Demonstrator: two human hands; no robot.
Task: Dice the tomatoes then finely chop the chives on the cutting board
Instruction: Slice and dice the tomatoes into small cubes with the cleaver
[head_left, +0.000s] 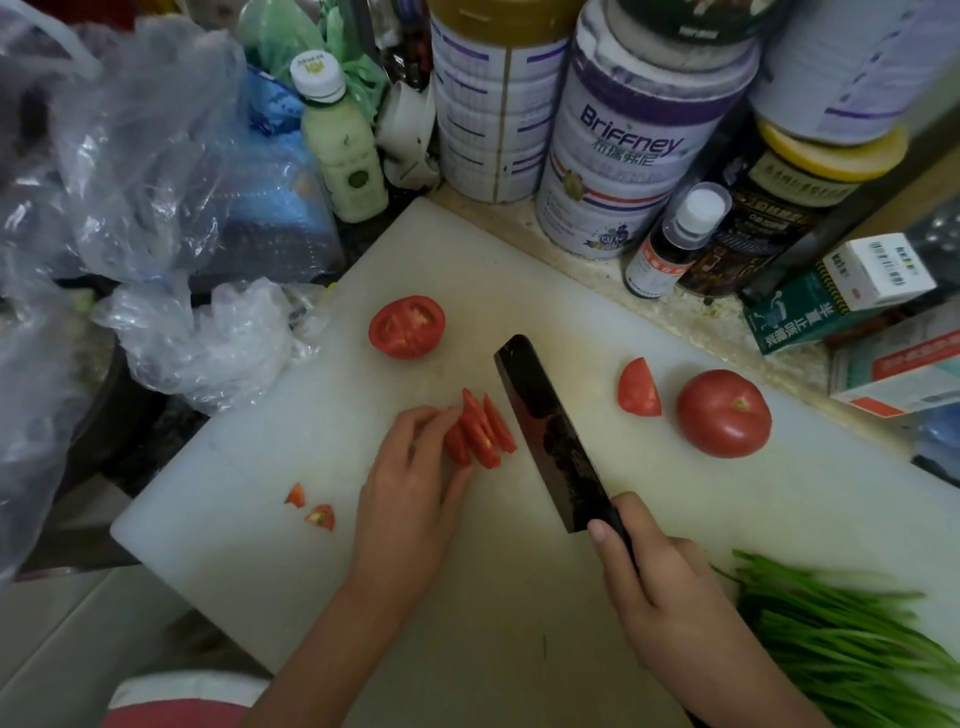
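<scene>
On the white cutting board (519, 597) my left hand (410, 493) holds a row of tomato slices (480, 428) with curled fingertips. My right hand (654, 571) grips the handle of a dark cleaver (550, 431), whose blade stands just right of the slices. A tomato half (407, 326) lies cut side up at the back. A tomato wedge (639, 388) and a whole tomato (723, 413) sit to the right. Two small tomato pieces (311, 509) lie at the left. A bunch of chives (852, 634) lies at the board's right front corner.
Large tins (623, 156), bottles (343, 140) and small boxes (852, 291) crowd the counter behind the board. Crumpled plastic bags (171, 218) lie to the left, touching the board's left edge.
</scene>
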